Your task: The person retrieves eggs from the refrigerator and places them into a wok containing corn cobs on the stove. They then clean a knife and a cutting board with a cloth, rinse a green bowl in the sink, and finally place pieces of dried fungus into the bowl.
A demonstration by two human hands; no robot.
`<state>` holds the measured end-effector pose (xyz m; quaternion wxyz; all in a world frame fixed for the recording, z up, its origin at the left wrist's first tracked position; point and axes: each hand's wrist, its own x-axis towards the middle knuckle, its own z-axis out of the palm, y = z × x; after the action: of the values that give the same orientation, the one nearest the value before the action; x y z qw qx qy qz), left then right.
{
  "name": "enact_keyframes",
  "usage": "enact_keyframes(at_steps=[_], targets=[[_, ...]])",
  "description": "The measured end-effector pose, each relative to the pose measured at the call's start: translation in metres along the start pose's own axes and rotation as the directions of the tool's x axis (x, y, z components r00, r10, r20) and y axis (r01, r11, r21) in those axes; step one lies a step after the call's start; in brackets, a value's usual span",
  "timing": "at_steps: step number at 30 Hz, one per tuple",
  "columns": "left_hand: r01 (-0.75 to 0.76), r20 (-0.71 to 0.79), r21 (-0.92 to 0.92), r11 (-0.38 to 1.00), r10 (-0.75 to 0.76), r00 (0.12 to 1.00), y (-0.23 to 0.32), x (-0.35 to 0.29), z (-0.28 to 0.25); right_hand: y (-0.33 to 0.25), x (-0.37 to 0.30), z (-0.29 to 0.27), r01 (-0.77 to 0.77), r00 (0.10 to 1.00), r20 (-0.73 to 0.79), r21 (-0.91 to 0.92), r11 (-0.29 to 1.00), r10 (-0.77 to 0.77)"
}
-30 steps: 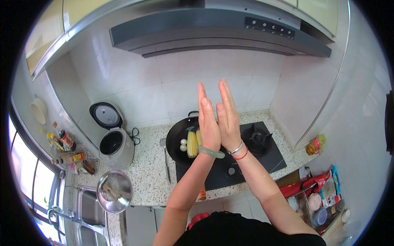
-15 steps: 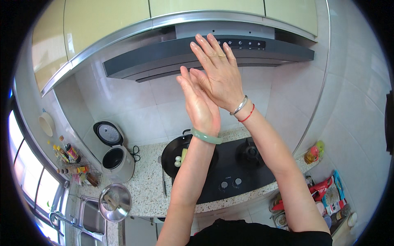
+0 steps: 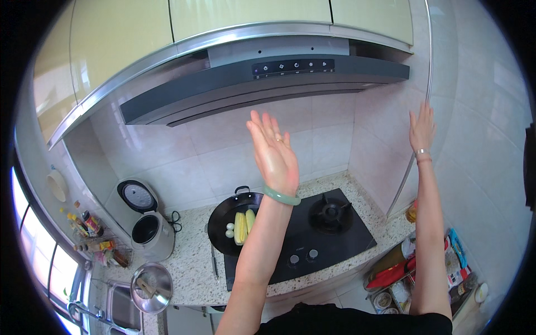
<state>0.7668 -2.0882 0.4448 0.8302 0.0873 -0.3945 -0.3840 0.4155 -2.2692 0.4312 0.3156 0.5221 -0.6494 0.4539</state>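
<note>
My left hand [image 3: 274,159] is raised in front of the tiled wall, open and holding nothing, with a green bangle [image 3: 281,195] round its wrist. Far to the right, my right hand [image 3: 422,132] is stretched out against the side wall's background, fingers extended and nothing in them. Whether it touches the wall I cannot tell. A silver bangle and a red string circle the right wrist. Below and left of my left hand, a black wok [image 3: 220,218] sits on the gas stove [image 3: 329,251]. Inside lie pieces of corn [image 3: 240,228] and several white eggs [image 3: 230,230]. My left forearm hides part of the wok.
A dark range hood [image 3: 268,84] spans the wall under pale cabinets [image 3: 251,14]. An open rice cooker [image 3: 153,237], a glass lid [image 3: 151,287] and a sink [image 3: 124,304] are at left. Bottles [image 3: 92,223] stand by the window. An open drawer [image 3: 391,279] holds packages at lower right.
My hands, pressed together before, have come apart. The right hand has swung far right and the left has stayed raised near the middle. The view has shifted, showing more of the wok.
</note>
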Motion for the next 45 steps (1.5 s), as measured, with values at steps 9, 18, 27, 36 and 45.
enact_keyframes(at_steps=[9,18,27,36,45], targets=[[0.043,-0.023,-0.003,0.999,-0.043,0.999,-0.02,-0.005,-0.002,-0.081,-0.05,-0.007,0.344,0.935,-0.207,0.317,0.884,-0.29],[-0.165,0.054,-0.001,0.986,0.165,0.985,0.004,0.01,0.003,-0.308,-0.059,-0.141,0.747,0.653,-0.514,0.558,0.361,-0.557],[-0.093,-0.015,0.011,0.996,0.093,0.996,0.011,0.004,0.023,-0.108,0.061,0.004,0.314,0.871,-0.434,0.127,0.941,-0.232],[-0.028,-0.007,0.014,1.0,0.028,1.0,-0.009,0.0,0.014,-0.112,-0.006,-0.027,0.417,0.885,-0.369,0.355,0.837,-0.284],[-0.134,-0.246,-0.286,0.949,0.063,0.967,0.019,-0.013,-0.017,-0.37,-0.091,-0.187,0.869,0.395,-0.746,0.493,-0.047,-0.536]])
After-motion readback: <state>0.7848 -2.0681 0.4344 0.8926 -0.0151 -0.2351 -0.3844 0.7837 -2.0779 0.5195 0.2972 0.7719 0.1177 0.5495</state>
